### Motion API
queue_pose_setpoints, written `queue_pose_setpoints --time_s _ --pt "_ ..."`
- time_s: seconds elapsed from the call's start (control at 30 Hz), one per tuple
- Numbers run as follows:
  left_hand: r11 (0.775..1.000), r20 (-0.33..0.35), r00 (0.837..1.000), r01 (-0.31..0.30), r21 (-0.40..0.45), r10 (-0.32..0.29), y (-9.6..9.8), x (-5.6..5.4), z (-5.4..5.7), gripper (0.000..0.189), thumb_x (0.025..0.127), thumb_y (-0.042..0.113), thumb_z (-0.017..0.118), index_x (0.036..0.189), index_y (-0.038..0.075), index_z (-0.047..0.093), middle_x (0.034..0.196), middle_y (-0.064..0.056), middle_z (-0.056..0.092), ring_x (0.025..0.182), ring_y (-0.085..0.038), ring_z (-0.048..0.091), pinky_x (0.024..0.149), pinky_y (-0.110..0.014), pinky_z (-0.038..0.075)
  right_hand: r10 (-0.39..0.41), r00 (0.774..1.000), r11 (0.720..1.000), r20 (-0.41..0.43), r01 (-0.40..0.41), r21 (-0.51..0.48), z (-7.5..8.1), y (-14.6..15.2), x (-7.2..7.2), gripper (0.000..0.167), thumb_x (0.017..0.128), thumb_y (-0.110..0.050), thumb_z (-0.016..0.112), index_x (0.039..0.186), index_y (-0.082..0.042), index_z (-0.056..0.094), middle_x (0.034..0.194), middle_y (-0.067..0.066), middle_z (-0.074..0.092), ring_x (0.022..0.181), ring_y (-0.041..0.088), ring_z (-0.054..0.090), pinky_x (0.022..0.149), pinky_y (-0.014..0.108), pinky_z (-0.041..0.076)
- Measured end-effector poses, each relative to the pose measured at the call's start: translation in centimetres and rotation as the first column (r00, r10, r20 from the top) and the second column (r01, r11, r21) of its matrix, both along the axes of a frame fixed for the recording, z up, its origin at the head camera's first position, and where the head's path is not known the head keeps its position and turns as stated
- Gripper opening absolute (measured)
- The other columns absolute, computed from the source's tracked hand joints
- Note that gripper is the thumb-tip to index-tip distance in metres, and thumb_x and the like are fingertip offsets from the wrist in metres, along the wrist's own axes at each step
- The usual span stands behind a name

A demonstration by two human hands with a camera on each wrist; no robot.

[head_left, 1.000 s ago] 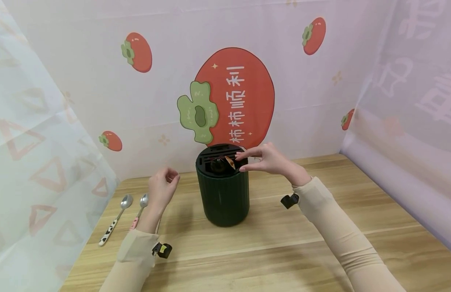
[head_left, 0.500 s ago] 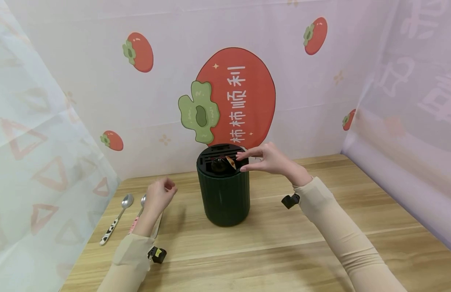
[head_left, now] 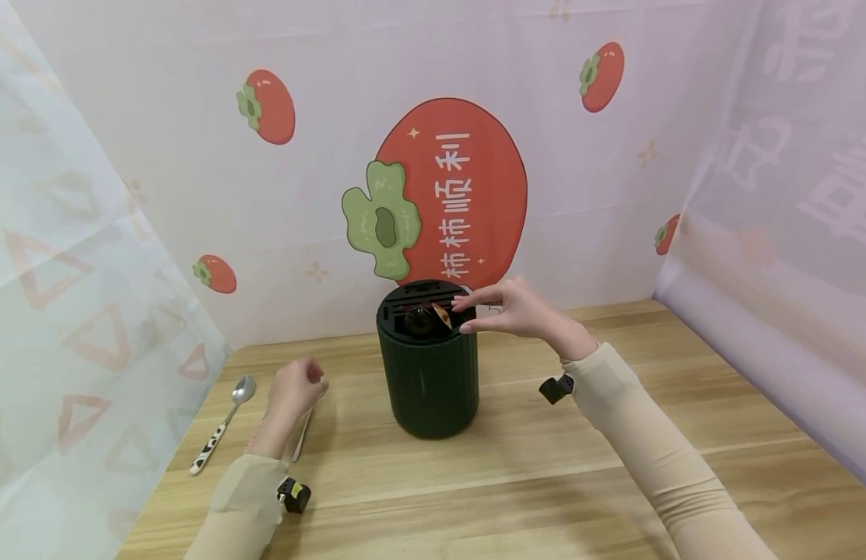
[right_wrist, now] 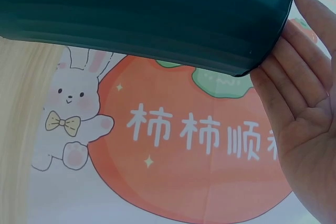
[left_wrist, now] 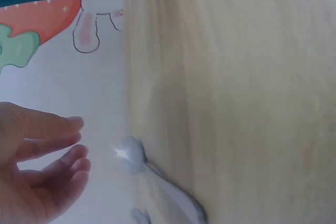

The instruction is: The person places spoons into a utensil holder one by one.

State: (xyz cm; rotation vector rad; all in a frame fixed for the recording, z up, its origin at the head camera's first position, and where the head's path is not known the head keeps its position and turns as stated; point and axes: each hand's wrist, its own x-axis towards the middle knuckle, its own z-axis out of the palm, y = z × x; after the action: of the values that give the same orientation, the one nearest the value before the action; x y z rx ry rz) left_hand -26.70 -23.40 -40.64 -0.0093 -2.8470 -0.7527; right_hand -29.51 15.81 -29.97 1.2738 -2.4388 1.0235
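A dark green ribbed utensil holder with a slotted black top stands at the table's back. A round black thing and a brown-gold pointed piece show in its opening. My right hand touches the holder's right rim, fingers and thumb extended around that side. In the right wrist view its fingers lie along the rim edge. My left hand hangs loosely curled and holds nothing, over a silver spoon. That spoon's handle shows beside my wrist in the head view.
A spoon with a cow-patterned handle lies on the wooden table at left. A pink-handled spoon is mostly hidden beneath my left forearm. A white backdrop with printed persimmons rises behind the table.
My left hand has moved left and toward me, uncovering more of the silver handle and covering the pink-handled spoon. My right hand stays at the holder's rim.
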Motion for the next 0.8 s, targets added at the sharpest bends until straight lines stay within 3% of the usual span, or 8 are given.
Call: queue_pose_setpoints --time_s 0.13,0.4,0.53,0.67,0.8 --pt "1.0 0.047 0.999 -0.013 -0.003 0.013 -0.5 -0.1 -0.5 0.021 0.082 0.013 0.069 0.097 -0.001 0.064 0.094 -0.017 0.066 0.083 -0.029 0.062 0.072 -0.043 0.052 0.004 1.0 1.0 0.003 -0.004 -0.004 0.0 0.0 0.0 0.032 0.078 -0.035 0.077 0.107 -0.022 0.073 0.116 -0.006 0.068 0.113 0.006 0.061 0.093 0.031 0.052" --pt "0.998 0.112 0.992 -0.052 -0.034 0.055 -1.1 0.2 -1.2 0.022 0.087 0.022 0.066 0.089 0.0 0.063 0.084 -0.014 0.065 0.072 -0.025 0.057 0.06 -0.035 0.046 0.017 1.0 1.0 0.004 -0.017 -0.013 0.0 0.0 -0.1 0.032 0.078 -0.033 0.077 0.108 -0.021 0.073 0.115 -0.004 0.069 0.113 0.007 0.061 0.094 0.032 0.051" --pt "0.998 0.149 0.987 -0.054 -0.038 0.059 -1.4 0.3 -1.3 0.016 0.084 0.013 0.065 0.087 -0.002 0.062 0.083 -0.015 0.062 0.071 -0.026 0.055 0.058 -0.034 0.045 0.015 1.0 1.0 -0.003 -0.015 -0.014 0.0 0.0 0.0 0.031 0.078 -0.033 0.077 0.107 -0.021 0.073 0.115 -0.004 0.069 0.112 0.007 0.062 0.093 0.032 0.052" --pt "0.996 0.191 0.979 -0.063 -0.06 0.074 -1.6 0.2 -1.5 0.008 0.076 0.005 0.063 0.073 0.002 0.057 0.07 -0.008 0.054 0.062 -0.021 0.049 0.05 -0.029 0.039 0.013 1.0 1.0 -0.006 -0.013 -0.01 0.0 0.0 0.1 0.031 0.078 -0.034 0.077 0.106 -0.021 0.073 0.114 -0.005 0.069 0.111 0.006 0.062 0.093 0.031 0.052" --pt "0.994 0.23 0.969 -0.076 -0.072 0.091 -1.5 0.1 -1.6 0.026 0.074 0.005 0.063 0.058 0.011 0.043 0.056 0.001 0.04 0.052 -0.014 0.039 0.045 -0.023 0.03 0.01 1.0 1.0 -0.01 -0.01 -0.01 0.0 0.0 0.0 0.031 0.078 -0.034 0.077 0.106 -0.022 0.073 0.114 -0.006 0.069 0.111 0.005 0.062 0.093 0.031 0.052"
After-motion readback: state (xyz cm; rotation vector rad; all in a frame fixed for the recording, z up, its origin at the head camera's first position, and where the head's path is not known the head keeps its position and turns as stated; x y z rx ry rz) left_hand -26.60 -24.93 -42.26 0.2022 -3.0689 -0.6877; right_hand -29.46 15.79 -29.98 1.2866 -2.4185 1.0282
